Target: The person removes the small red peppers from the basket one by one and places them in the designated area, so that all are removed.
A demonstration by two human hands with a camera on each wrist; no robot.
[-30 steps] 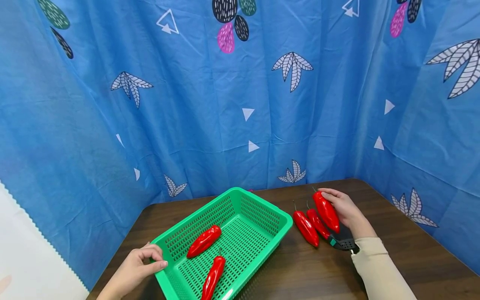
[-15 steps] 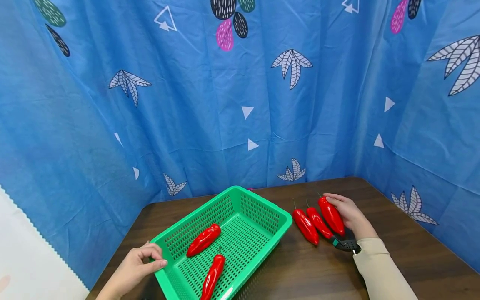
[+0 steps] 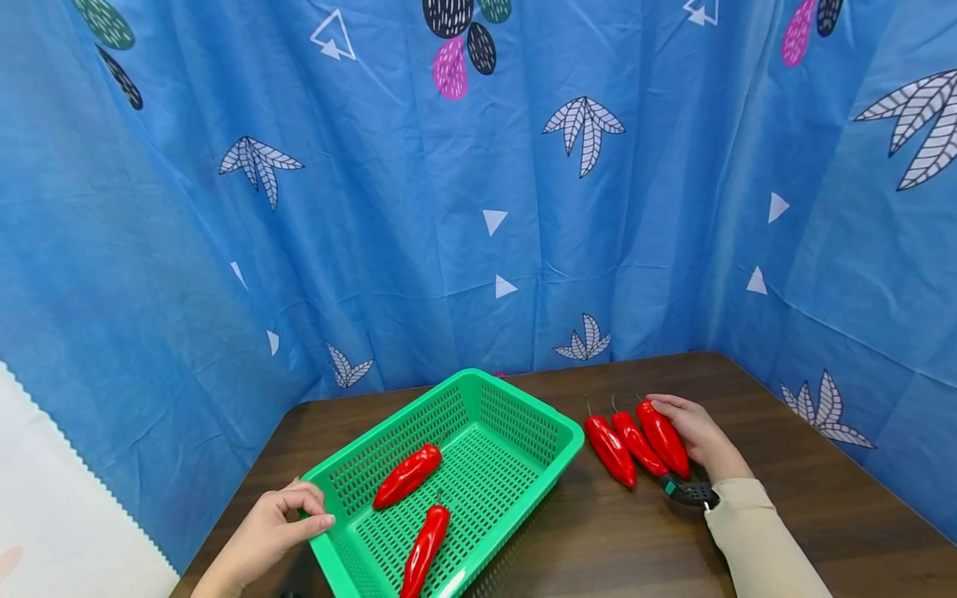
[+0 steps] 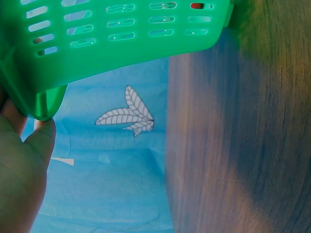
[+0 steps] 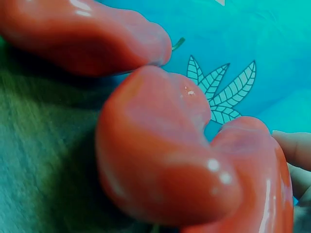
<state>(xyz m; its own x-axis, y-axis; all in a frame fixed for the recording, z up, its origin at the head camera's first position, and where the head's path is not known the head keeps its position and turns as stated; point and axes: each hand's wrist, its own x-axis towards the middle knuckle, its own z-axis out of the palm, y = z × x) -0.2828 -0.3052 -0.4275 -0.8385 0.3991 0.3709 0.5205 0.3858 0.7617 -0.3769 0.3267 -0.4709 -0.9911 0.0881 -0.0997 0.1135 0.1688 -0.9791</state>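
Your left hand pinches the rim of the green basket at its left corner, thumb on the near side; the left wrist view shows your fingers at that same corner. Your right hand, well to the right of the basket, grips the far pepper near its stem end. It is the one farthest from the basket in a row of three red peppers; you cannot tell from here whether it bears fully on the table.

Between it and the basket lie the middle pepper and, closest to the basket's right side, the near pepper. All three have their stems pointing away from you. Two more peppers lie inside the basket: one toward its left wall, the other toward its end nearest you.

A black strap with a green patch sits at your right wrist, below a beige sleeve, right of the basket. Behind the basket hangs a blue curtain, printed with leaves, drops and triangles.
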